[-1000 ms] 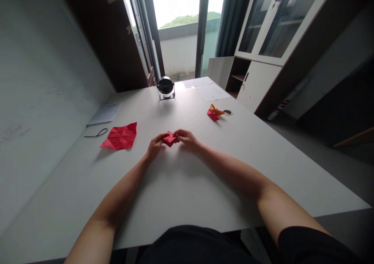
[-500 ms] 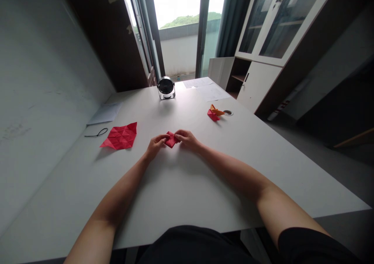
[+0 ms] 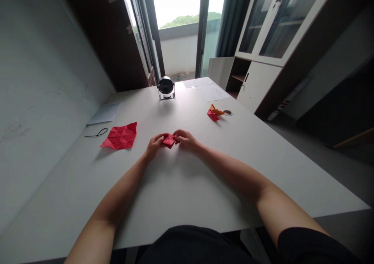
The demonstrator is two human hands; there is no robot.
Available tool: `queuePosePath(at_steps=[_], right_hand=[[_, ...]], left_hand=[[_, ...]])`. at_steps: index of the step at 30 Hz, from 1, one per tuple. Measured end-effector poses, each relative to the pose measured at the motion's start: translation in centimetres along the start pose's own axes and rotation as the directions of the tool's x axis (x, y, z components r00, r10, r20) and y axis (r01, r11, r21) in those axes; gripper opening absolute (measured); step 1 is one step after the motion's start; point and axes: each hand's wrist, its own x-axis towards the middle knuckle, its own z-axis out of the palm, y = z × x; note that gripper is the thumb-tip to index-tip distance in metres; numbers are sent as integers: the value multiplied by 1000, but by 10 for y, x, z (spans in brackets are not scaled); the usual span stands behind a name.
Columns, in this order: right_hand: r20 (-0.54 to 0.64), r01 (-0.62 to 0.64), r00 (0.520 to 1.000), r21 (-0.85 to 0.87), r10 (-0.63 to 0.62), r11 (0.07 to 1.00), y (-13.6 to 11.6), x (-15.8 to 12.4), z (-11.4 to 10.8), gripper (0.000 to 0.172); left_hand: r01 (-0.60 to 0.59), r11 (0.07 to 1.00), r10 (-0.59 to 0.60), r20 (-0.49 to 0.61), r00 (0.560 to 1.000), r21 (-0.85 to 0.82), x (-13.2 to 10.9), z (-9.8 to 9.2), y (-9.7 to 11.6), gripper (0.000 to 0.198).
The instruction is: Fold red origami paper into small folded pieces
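Between my two hands is a small piece of folded red paper (image 3: 168, 141), held just above or on the white table (image 3: 187, 194). My left hand (image 3: 154, 144) pinches its left side, thumb on top. On its right edge my right hand (image 3: 186, 139) grips with thumb and fingertips. To the left lies a creased sheet of red paper (image 3: 119, 136), unfolded, with a grid of fold lines. Farther right, a red origami piece (image 3: 213, 115) and an orange origami piece (image 3: 217, 111) rest against each other.
A round black device on a metal stand (image 3: 166, 86) stands at the back. Paper sheets (image 3: 212, 92) lie at the far edge, and a pale stack (image 3: 104, 113) sits near the left wall. A black cord (image 3: 97, 133) curls beside the creased sheet. A cable hole (image 3: 228, 113) is at the right.
The folded red paper has shifted slightly left and now looks wider and flatter between my hands. My left thumb has moved a little; the other objects stay put.
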Motion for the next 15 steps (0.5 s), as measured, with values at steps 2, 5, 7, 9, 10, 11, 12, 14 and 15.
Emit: queuePosePath(at_steps=[2,5,7,9,10,11,12,14,15], right_hand=[[10,-9,1000,2,9,1000,-2,0,-1,21],[25,19,1000,-27,-18,999,-1,0,-2,22],[27,36,999,-72,-34,997,0,0,-2,22],[15,38,999,-129,-36,991,-1,-1,-2,24],[7,36,999,-156,-36,987,-1,-1,-2,25],[-2,34,999,-178,-35,983,-2,-2,-2,27],[-10,32,999,-197,-34,980,-3,-2,-1,28],[-24,22,999,-230,-29,973,-4,-3,-1,30],[-30,17,999,-241,-25,970,-4,-3,-1,31]], left_hand=[[11,1000,-11,-16,1000,-12,0,-1,0,46],[10,999,-10,18,1000,-44,0,-2,2,47],[7,999,-4,69,998,-50,-1,-2,3,49],[1,998,6,125,992,-57,-2,-2,5,51],[-7,998,16,150,989,-63,-2,-2,5,51],[-18,997,30,167,985,-70,-2,-2,4,51],[-30,997,43,174,984,-77,-2,-1,4,51],[-40,996,53,162,985,-79,-2,0,1,50],[-37,997,48,148,988,-75,-2,0,-1,49]])
